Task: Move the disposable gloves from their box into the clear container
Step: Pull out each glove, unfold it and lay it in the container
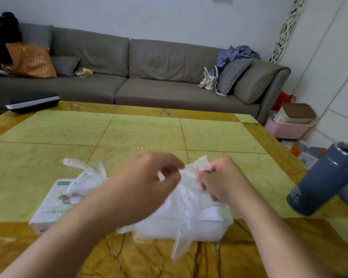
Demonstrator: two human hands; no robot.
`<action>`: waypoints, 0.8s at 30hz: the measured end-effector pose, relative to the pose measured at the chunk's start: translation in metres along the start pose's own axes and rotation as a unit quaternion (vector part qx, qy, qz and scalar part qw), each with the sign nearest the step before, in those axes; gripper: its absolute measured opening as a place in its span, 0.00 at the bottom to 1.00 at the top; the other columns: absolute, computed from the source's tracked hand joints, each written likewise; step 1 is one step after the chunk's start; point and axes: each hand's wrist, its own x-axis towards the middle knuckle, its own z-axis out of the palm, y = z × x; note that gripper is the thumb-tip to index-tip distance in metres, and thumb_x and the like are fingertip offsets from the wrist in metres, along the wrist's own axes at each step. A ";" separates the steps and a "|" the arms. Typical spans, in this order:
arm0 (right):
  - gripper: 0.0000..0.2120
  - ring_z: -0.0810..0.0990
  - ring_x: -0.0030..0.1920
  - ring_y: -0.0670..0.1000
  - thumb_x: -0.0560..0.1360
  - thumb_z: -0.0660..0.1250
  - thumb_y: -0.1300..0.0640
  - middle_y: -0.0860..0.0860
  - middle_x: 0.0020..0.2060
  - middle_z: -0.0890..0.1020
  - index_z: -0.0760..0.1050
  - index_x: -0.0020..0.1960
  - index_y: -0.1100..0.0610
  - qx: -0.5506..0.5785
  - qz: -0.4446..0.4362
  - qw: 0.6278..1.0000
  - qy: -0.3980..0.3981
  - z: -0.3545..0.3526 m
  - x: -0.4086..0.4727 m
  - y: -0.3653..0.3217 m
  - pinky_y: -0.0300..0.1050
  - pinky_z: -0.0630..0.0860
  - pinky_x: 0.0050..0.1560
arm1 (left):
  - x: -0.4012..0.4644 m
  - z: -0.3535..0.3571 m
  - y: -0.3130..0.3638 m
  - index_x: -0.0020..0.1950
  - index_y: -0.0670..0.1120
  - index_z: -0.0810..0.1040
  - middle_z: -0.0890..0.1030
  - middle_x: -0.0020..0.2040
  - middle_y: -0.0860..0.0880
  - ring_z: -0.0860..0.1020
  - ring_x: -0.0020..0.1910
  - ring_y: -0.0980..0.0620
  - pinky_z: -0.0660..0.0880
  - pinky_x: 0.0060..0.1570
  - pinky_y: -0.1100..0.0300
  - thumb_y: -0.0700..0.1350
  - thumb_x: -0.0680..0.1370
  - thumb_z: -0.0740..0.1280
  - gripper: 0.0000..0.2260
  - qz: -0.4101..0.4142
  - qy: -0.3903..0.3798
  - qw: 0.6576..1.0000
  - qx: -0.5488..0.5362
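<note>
A thin clear glove (186, 213) is held up between both hands at the near edge of the table (48, 137), its loose end hanging down over the near side of the clear container (215, 223). The glove's top is pinched by the left hand (149, 183) with thumb and curled fingers, and its right part is gripped by the right hand (223, 183), whose fingers are curled tightly into the film. The container is seen directly beneath the hands, whitish with contents that cannot be made out. The glove box (52, 201) is laid flat just to the left, more crumpled gloves (84, 173) being pulled up out of its top. A blue tumbler (321, 181) is seen at the right edge, and a grey sofa (149, 77) at the far side
</note>
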 end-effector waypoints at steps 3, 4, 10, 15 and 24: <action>0.16 0.77 0.20 0.47 0.80 0.68 0.57 0.52 0.24 0.82 0.82 0.35 0.62 -0.050 -0.005 0.999 -0.012 0.002 0.000 0.003 0.38 0.70 0.24 | 0.021 0.043 -0.018 0.55 0.52 0.82 0.83 0.52 0.54 0.81 0.48 0.53 0.81 0.51 0.54 0.47 0.83 0.60 0.10 -0.075 -0.126 0.981 0.123; 0.16 0.79 0.21 0.47 0.80 0.69 0.56 0.52 0.26 0.83 0.81 0.37 0.64 -0.071 -0.005 0.997 -0.010 0.002 0.001 0.005 0.40 0.72 0.24 | 0.025 0.052 -0.023 0.55 0.52 0.82 0.83 0.52 0.53 0.82 0.49 0.51 0.81 0.52 0.52 0.45 0.82 0.59 0.11 -0.101 -0.163 0.973 0.132; 0.16 0.74 0.25 0.52 0.76 0.74 0.59 0.51 0.29 0.78 0.71 0.33 0.57 -0.214 -0.021 0.976 0.045 0.005 0.011 0.017 0.46 0.71 0.26 | 0.039 0.063 -0.028 0.65 0.55 0.81 0.82 0.60 0.54 0.80 0.59 0.51 0.77 0.62 0.55 0.47 0.83 0.62 0.13 -0.125 -0.258 0.948 0.137; 0.10 0.81 0.31 0.53 0.73 0.76 0.60 0.51 0.33 0.81 0.77 0.37 0.56 -0.306 -0.014 0.951 0.041 0.001 0.009 0.008 0.44 0.77 0.31 | 0.049 0.060 -0.033 0.66 0.60 0.79 0.85 0.51 0.58 0.83 0.52 0.55 0.81 0.57 0.53 0.49 0.76 0.72 0.19 -0.146 -0.293 0.935 0.138; 0.12 0.77 0.37 0.52 0.76 0.73 0.56 0.48 0.40 0.75 0.69 0.45 0.54 -0.299 -0.098 0.943 0.109 -0.008 -0.016 -0.014 0.47 0.71 0.31 | 0.054 0.067 -0.033 0.63 0.59 0.76 0.81 0.54 0.56 0.82 0.52 0.51 0.81 0.52 0.55 0.49 0.75 0.74 0.18 -0.129 -0.320 0.913 0.216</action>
